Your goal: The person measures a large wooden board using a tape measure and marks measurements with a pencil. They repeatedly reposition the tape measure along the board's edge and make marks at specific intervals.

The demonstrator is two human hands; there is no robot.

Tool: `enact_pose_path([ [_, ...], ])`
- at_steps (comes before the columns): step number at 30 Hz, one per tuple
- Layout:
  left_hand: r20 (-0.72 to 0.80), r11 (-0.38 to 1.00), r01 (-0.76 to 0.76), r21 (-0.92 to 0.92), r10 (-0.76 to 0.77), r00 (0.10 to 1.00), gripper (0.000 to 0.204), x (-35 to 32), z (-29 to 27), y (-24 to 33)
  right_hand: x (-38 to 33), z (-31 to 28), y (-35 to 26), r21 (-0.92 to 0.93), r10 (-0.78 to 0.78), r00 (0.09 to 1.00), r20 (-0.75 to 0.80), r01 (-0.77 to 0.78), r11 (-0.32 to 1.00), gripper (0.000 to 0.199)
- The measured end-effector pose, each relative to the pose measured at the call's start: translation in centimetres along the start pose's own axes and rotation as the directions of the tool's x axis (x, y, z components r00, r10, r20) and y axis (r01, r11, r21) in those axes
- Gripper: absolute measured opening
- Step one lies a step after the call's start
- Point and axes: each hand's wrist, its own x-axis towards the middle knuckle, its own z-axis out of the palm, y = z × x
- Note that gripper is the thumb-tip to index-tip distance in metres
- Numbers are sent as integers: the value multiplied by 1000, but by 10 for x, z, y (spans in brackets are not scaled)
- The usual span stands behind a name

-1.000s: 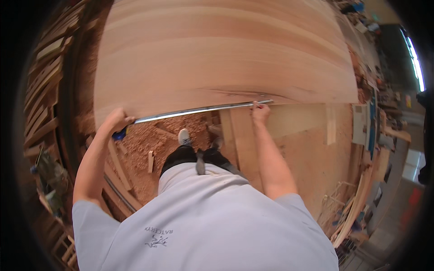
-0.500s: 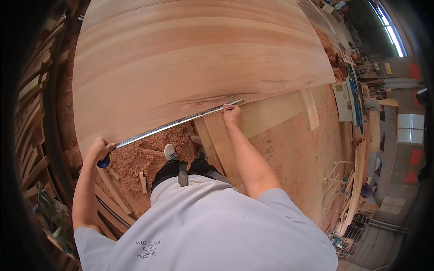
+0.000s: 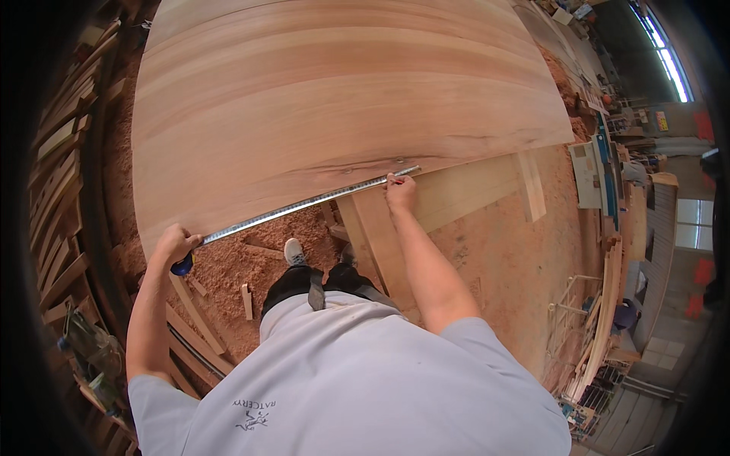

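A large reddish-brown wooden panel (image 3: 319,99) lies in front of me. Along its near edge runs the pulled-out blade of a tape measure (image 3: 293,211), slanting up to the right. My left hand (image 3: 177,243) is closed around its blue case, part of which shows below the fingers, at the panel's near left corner. Farther right, my right hand (image 3: 400,191) is at the panel's edge beside the blade's far end. Its fingers are pinched on a thin reddish pencil-like stick, mostly hidden by them.
Pale boards (image 3: 372,235) lie under the panel on the right. Sawdust and wood scraps (image 3: 247,300) cover the floor by my feet. Stacked timber (image 3: 61,205) lines the left side. A machine with a pale side (image 3: 584,176) and more long boards (image 3: 601,319) stand on the right.
The whole view has shifted slightly, so panel and hands appear a little farther right. Both hands keep their places along the panel edge, and the tape stays stretched between them.
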Motion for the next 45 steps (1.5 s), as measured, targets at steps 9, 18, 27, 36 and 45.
enact_pose_path([
  [9,-4,999,-27,-24,27,1000,40,5,5,-5,4,-1,7,-81,-57,997,-47,53,995,32],
  [18,7,1000,-23,16,23,1000,40,0,0,3,-1,-3,3,-45,-72,997,-20,71,996,30],
  [27,5,999,47,13,-47,999,38,-13,0,14,-16,-10,-14,82,-63,998,8,63,995,25],
  [36,116,970,96,-225,-71,991,35,-122,77,79,-35,-130,39,521,95,969,227,-203,829,21],
  [45,-40,986,73,-148,-80,996,33,-150,160,213,71,-230,116,609,-35,969,245,-126,783,22],
])
